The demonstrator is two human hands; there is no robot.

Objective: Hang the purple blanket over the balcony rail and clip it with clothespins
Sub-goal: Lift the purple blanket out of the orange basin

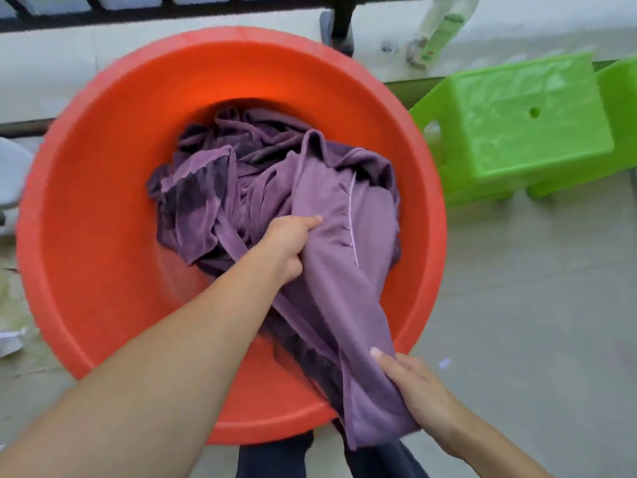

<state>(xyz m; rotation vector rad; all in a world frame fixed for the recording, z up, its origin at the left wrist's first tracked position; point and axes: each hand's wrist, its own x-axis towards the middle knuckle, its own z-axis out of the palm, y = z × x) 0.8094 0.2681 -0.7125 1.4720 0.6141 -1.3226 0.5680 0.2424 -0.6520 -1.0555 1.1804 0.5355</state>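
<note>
Both hands, L (287, 244) & R (412, 384), were closed on purple blanket (331, 215), grips spaced apart to lift it from orange basin (103, 201).

One head-worn wide-angle camera looks steeply down (close) into an orange basin (103, 201).

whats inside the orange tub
Only the purple blanket, bunched up in the orange tub. The left hand and the right hand both grip a fold pulled over the near rim. The blanket covers the tub's bottom, so anything beneath it cannot be seen.
</note>
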